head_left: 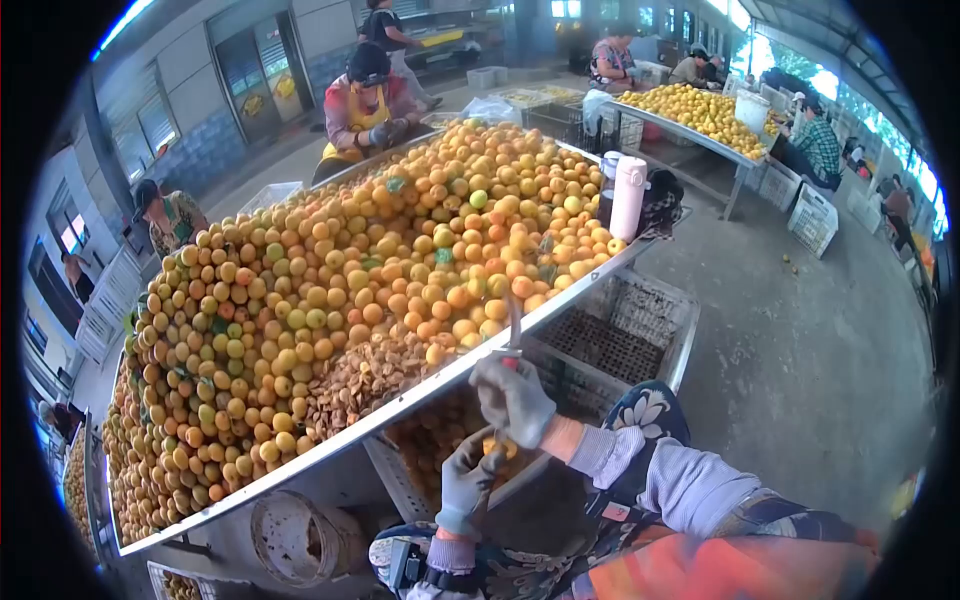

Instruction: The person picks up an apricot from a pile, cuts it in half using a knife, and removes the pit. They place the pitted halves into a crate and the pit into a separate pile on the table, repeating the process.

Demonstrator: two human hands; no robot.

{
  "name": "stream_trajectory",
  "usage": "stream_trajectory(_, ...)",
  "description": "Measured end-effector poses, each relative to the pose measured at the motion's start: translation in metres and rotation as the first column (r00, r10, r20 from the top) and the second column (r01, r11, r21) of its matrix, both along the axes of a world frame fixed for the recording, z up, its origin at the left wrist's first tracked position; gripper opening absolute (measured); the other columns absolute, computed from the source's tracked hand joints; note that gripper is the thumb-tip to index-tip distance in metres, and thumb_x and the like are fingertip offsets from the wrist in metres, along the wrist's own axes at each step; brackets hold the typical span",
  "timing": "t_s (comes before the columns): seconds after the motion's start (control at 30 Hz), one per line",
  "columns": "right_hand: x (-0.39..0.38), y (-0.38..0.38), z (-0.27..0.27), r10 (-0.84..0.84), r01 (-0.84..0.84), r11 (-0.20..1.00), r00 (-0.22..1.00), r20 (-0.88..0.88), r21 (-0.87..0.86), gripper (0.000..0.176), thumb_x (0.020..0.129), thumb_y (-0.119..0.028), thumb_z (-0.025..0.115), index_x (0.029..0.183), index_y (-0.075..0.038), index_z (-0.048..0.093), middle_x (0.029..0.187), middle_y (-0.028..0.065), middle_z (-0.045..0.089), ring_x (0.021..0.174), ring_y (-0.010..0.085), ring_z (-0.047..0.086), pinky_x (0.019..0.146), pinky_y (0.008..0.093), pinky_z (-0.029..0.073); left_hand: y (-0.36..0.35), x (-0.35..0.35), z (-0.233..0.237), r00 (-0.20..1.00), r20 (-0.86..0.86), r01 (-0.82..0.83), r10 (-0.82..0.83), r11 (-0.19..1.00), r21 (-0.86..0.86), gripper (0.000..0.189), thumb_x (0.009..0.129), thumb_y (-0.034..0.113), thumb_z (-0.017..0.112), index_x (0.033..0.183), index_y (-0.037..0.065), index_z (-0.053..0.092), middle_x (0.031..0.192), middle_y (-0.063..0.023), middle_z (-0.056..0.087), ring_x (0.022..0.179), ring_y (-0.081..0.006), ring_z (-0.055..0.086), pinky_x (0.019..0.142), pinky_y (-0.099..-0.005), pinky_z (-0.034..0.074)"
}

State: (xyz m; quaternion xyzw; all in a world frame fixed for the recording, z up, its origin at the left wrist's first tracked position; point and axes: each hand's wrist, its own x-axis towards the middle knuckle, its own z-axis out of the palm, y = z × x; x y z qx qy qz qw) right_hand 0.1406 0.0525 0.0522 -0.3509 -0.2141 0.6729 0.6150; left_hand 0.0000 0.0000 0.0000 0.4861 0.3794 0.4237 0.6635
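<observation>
In my gloved right hand (512,400) is a small knife (515,328) with a red handle, its blade pointing up near the table's metal edge. Just below it, my gloved left hand (468,485) has its fingers closed around an apricot (502,445), partly hidden by the gloves. Both hands are close together over a crate (400,480) that contains orange fruit pieces. A large heap of apricots (330,270) covers the sloping table in front of me. Brown apricot pits (365,382) lie piled near its front edge.
A pink thermos (628,198) and a dark bottle stand at the table's right corner. Under the table are a dirty crate (610,345) and a white bucket (300,537). Co-workers sit across the table and around another fruit-covered table (690,115).
</observation>
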Motion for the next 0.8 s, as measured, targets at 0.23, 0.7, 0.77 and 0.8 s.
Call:
stream_trajectory(0.23, 0.021, 0.001, -0.03, -0.016, -0.059, 0.971, 0.951, -0.31, -0.231, 0.025, 0.095, -0.032, 0.052, 0.078, -0.015, 0.052, 0.051, -0.0087, 0.025, 0.038, 0.0065, 0.021, 0.039, 0.0238, 0.017, -0.007, 0.008, 0.003, 1.0, 0.02, 0.019, -0.02, 0.999, 0.036, 0.043, 0.087, 0.023, 0.07, 0.119, -0.004, 0.059, 0.106, -0.007, 0.065, 0.094, -0.0144, 0.06, 0.083, -0.0278, 0.049)
stream_trajectory(0.7, 0.013, -0.013, -0.016, 0.032, -0.032, 0.997, 0.999, 0.0, -0.064, 0.021, 0.092, -0.027, 0.059, 0.081, -0.008, 0.057, 0.055, -0.0041, 0.044, 0.041, 0.0064, 0.036, 0.038, 0.0225, 0.026, -0.01, 0.011, -0.009, 0.997, 0.071, 0.025, -0.017, 0.994, -0.109, 0.036, 0.089, 0.015, 0.068, 0.119, -0.001, 0.055, 0.102, -0.0036, 0.064, 0.089, -0.0093, 0.061, 0.073, -0.0214, 0.052)
stream_trajectory(0.77, 0.011, -0.009, -0.022, -0.065, 0.024, 0.974, 0.982, -0.179, -0.224, 0.021, 0.092, -0.027, 0.059, 0.083, -0.009, 0.056, 0.055, -0.0045, 0.043, 0.041, 0.0065, 0.035, 0.039, 0.0229, 0.027, -0.007, 0.013, -0.015, 1.0, 0.001, 0.011, -0.011, 1.0, -0.012, 0.036, 0.089, 0.014, 0.068, 0.12, -0.001, 0.055, 0.101, -0.0035, 0.064, 0.088, -0.0092, 0.061, 0.071, -0.0216, 0.052)
stream_trajectory(0.8, 0.009, -0.011, -0.019, -0.077, 0.045, 0.977, 0.986, -0.145, -0.21, 0.02, 0.092, -0.028, 0.059, 0.085, -0.009, 0.055, 0.055, -0.0049, 0.042, 0.04, 0.0064, 0.033, 0.039, 0.0228, 0.027, -0.009, 0.014, -0.01, 1.0, -0.026, 0.001, -0.002, 1.0, -0.023, 0.037, 0.09, 0.018, 0.066, 0.119, -0.003, 0.056, 0.104, -0.0076, 0.063, 0.092, -0.0135, 0.06, 0.081, -0.0259, 0.049)
